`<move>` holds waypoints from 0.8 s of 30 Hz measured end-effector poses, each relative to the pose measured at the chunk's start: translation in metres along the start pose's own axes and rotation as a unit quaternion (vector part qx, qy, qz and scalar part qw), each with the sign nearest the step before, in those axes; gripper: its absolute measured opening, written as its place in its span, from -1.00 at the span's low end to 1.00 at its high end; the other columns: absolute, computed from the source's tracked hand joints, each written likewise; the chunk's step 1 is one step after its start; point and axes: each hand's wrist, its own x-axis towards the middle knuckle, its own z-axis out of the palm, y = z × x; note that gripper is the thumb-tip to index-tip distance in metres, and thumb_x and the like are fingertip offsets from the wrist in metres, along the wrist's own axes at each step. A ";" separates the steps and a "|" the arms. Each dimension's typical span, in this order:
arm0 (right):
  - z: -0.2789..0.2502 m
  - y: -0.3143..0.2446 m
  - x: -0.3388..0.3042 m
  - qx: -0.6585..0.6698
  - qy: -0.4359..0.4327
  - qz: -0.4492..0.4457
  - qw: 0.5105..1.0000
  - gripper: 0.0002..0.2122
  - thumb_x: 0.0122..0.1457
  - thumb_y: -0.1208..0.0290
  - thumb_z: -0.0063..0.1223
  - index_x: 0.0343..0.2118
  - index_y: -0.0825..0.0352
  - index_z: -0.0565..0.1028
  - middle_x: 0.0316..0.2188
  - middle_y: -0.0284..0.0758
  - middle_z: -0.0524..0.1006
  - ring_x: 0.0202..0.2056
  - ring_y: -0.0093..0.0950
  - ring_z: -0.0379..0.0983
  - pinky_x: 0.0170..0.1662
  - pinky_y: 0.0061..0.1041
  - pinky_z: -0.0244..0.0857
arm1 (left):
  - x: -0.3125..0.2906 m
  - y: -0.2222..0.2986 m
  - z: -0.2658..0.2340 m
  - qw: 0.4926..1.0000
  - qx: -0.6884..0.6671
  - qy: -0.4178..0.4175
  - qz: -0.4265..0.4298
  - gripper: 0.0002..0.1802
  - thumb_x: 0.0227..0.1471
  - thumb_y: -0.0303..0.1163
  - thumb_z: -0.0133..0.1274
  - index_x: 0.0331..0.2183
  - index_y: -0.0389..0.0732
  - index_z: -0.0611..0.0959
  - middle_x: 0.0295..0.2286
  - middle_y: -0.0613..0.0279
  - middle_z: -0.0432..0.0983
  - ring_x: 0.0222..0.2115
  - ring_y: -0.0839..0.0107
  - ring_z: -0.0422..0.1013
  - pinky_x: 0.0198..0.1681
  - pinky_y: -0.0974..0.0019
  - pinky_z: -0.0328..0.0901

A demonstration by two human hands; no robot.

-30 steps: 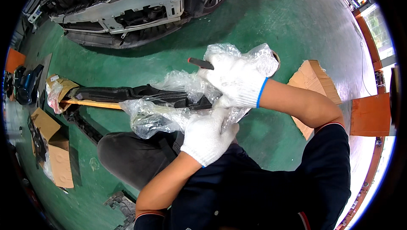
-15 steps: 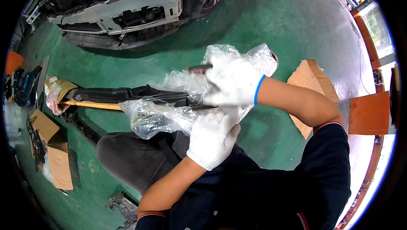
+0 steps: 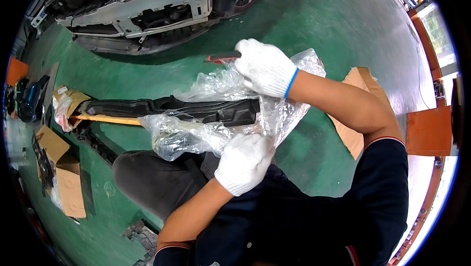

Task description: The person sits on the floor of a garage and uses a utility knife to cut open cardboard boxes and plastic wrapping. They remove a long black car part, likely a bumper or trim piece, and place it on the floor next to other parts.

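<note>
In white knit gloves, both my hands are at a long black car part (image 3: 216, 112) with transparent plastic wrap (image 3: 282, 114) opened around it. My left hand (image 3: 245, 160) is closed on the near edge of the wrap, with its fingertips partly hidden. My right hand (image 3: 267, 67) is raised over the wrap's far side, closed round a slim red-and-black hand tool (image 3: 223, 58) pointing left. The tool's tip is too blurred to make out. The part's right end shows between my hands, and its left end goes into a cardboard sleeve (image 3: 73, 103).
A car with its front stripped (image 3: 147, 21) stands beyond on the green floor. Cardboard (image 3: 355, 114) lies at the right, and an open box (image 3: 69, 187) is at the left. A grey part (image 3: 142, 239) lies near my left forearm, beside my bent leg (image 3: 152, 180).
My right hand has moved up and away from the black part with the tool, and the part's right end is uncovered. The wrap is spread wider. My left hand stays nearly in place.
</note>
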 end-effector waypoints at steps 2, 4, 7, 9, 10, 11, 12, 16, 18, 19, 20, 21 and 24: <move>0.011 0.010 0.010 -0.005 0.015 0.002 1.000 -0.78 0.03 0.30 0.28 -0.37 0.38 0.63 -0.16 -0.12 0.52 -0.13 -0.21 0.54 -0.16 -0.28 0.58 | -0.010 -0.005 0.001 0.999 -0.026 0.004 -0.024 -0.90 0.15 -0.40 0.24 -0.31 -0.22 0.70 -0.42 -0.01 0.58 -0.37 -0.13 0.52 -0.24 -0.07 0.40; 0.018 0.026 0.025 -0.018 -0.005 0.024 1.000 -0.77 0.06 0.30 0.28 -0.33 0.38 0.63 -0.15 -0.10 0.52 -0.12 -0.20 0.54 -0.14 -0.26 0.58 | -0.012 -0.006 0.000 0.999 -0.028 -0.029 -0.020 -0.91 0.16 -0.40 0.24 -0.32 -0.21 0.70 -0.43 0.00 0.57 -0.39 -0.12 0.52 -0.26 -0.07 0.40; 0.031 0.057 0.038 -0.055 0.019 0.022 0.998 -0.79 0.12 0.32 0.26 -0.32 0.38 0.62 -0.19 -0.11 0.52 -0.13 -0.19 0.55 -0.14 -0.25 0.60 | -0.018 -0.012 0.003 0.998 -0.038 -0.040 -0.009 -0.91 0.17 -0.40 0.24 -0.34 -0.21 0.69 -0.43 0.02 0.57 -0.42 -0.09 0.51 -0.27 -0.06 0.40; 0.046 0.076 0.051 -0.063 0.014 0.036 0.997 -0.79 0.12 0.32 0.27 -0.32 0.38 0.63 -0.18 -0.11 0.52 -0.13 -0.18 0.56 -0.14 -0.25 0.61 | -0.025 -0.015 0.006 0.998 -0.040 -0.051 -0.008 -0.90 0.17 -0.39 0.24 -0.34 -0.20 0.69 -0.44 0.03 0.56 -0.43 -0.07 0.51 -0.27 -0.05 0.40; 0.051 0.088 0.055 -0.069 0.012 0.044 0.997 -0.79 0.13 0.32 0.27 -0.32 0.38 0.64 -0.18 -0.11 0.52 -0.12 -0.18 0.56 -0.14 -0.25 0.61 | -0.027 -0.015 0.007 0.997 -0.039 -0.063 -0.006 -0.90 0.17 -0.38 0.25 -0.35 -0.19 0.69 -0.45 0.04 0.55 -0.43 -0.06 0.51 -0.27 -0.05 0.40; 0.051 0.104 0.060 -0.089 -0.002 0.071 0.994 -0.80 0.13 0.32 0.28 -0.32 0.37 0.65 -0.18 -0.11 0.53 -0.11 -0.17 0.58 -0.12 -0.23 0.61 | -0.028 -0.016 0.009 0.997 -0.038 -0.074 -0.003 -0.90 0.16 -0.38 0.25 -0.35 -0.18 0.68 -0.45 0.05 0.55 -0.43 -0.05 0.51 -0.27 -0.04 0.40; 0.053 0.125 0.069 -0.115 -0.014 0.101 0.988 -0.80 0.13 0.32 0.27 -0.32 0.37 0.65 -0.18 -0.10 0.52 -0.10 -0.15 0.59 -0.12 -0.21 0.61 | -0.029 -0.009 0.008 0.984 0.021 -0.175 -0.002 -0.89 0.16 -0.36 0.25 -0.35 -0.17 0.68 -0.46 0.06 0.54 -0.43 -0.04 0.51 -0.27 -0.04 0.40; 0.030 0.160 0.067 -0.099 0.014 0.091 0.991 -0.80 0.13 0.34 0.22 -0.30 0.37 0.64 -0.14 -0.04 0.52 -0.09 -0.10 0.59 -0.09 -0.15 0.59 | -0.042 -0.020 0.018 0.984 -0.079 -0.157 -0.006 -0.85 0.11 -0.30 0.30 -0.32 -0.14 0.69 -0.46 0.11 0.54 -0.40 -0.04 0.51 -0.23 -0.03 0.42; 0.015 0.132 0.061 0.006 -0.048 0.040 0.998 -0.73 0.15 0.23 0.19 -0.31 0.39 0.64 -0.16 -0.06 0.53 -0.10 -0.10 0.58 -0.05 -0.14 0.54 | -0.027 -0.008 0.000 0.971 -0.103 -0.196 -0.084 -0.80 0.12 -0.27 0.30 -0.26 -0.17 0.71 -0.25 0.01 0.60 -0.19 -0.08 0.55 -0.08 0.00 0.46; 0.004 0.116 0.057 0.033 -0.067 0.022 0.997 -0.70 0.15 0.19 0.18 -0.31 0.39 0.64 -0.17 -0.06 0.53 -0.11 -0.11 0.58 -0.04 -0.14 0.53 | -0.024 -0.011 0.000 0.980 -0.127 -0.137 -0.063 -0.77 0.17 -0.24 0.28 -0.25 -0.20 0.71 -0.13 -0.05 0.58 -0.10 -0.07 0.53 -0.02 0.03 0.44; -0.018 0.094 0.057 0.043 -0.122 0.026 0.991 -0.64 0.14 0.09 0.21 -0.27 0.36 0.67 -0.17 -0.07 0.53 -0.11 -0.11 0.57 -0.03 -0.15 0.51 | -0.024 -0.016 -0.001 0.985 -0.148 -0.072 -0.046 -0.74 0.21 -0.22 0.27 -0.23 -0.22 0.70 -0.01 -0.11 0.55 -0.02 -0.05 0.52 0.04 0.05 0.43; -0.031 0.086 0.044 0.060 -0.101 0.007 0.993 -0.67 0.17 0.11 0.24 -0.24 0.32 0.69 -0.19 -0.10 0.55 -0.11 -0.10 0.55 -0.03 -0.16 0.50 | -0.023 -0.019 -0.002 0.985 -0.170 -0.010 -0.027 -0.71 0.25 -0.19 0.25 -0.21 -0.24 0.70 0.11 -0.17 0.52 0.07 -0.04 0.51 0.11 0.07 0.41; -0.051 0.102 -0.004 -0.045 0.067 -0.146 0.986 -0.80 0.22 0.31 0.23 -0.16 0.26 0.69 -0.20 -0.21 0.60 -0.10 -0.16 0.53 -0.02 -0.21 0.50 | -0.001 -0.024 -0.024 0.849 -0.489 -0.098 -0.173 -0.46 0.44 0.03 0.06 -0.10 -0.36 0.62 0.31 -0.15 0.35 0.19 0.19 0.39 0.28 0.16 0.25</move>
